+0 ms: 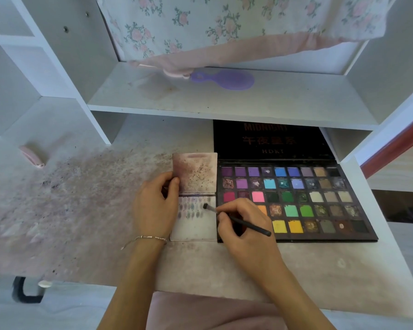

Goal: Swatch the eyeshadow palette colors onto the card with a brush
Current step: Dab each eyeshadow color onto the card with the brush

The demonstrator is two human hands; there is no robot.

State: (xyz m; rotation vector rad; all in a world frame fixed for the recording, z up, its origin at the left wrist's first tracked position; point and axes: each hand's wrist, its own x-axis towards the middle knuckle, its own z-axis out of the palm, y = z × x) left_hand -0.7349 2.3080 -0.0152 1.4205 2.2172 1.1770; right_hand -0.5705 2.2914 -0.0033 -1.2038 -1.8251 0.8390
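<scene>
Honestly, this looks maybe a third of the way in, judging by what's on the card versus what's in the palette.

Biggest thing first: the desk (105,210) is a mess, with a wide pinkish-purple powder stain spreading out toward 9 o'clock from the hands. The eyeshadow palette (296,201) sits at 3 o'clock of the card, lid propped up behind it, with five rows of pans running purples and blues, pinks and greens, down to yellows. Plenty of those pans look dug into, but I can't tell which ones have made it onto the card.

The swatch card (196,225) lies flat right against the palette's left edge, folded open like a little booklet. Its upper flap at 12 o'clock is smeared with reddish-brown speckle. The lower panel has a couple of short rows of small dabs, greyish, teal and mauve, across its top half. The bottom half looks bare, so lots of room left.

The left hand (155,206) is pinching the card's left edge near the fold, thumb on top, pinning it down. The right hand (243,225) grips the black brush (239,221) pencil-style, and the bristle tip is touching the card at the right end of the top row, so I'd guess it's laying down the next dab.

Up on the shelf at 12 o'clock there's a purple hairbrush (227,79).
</scene>
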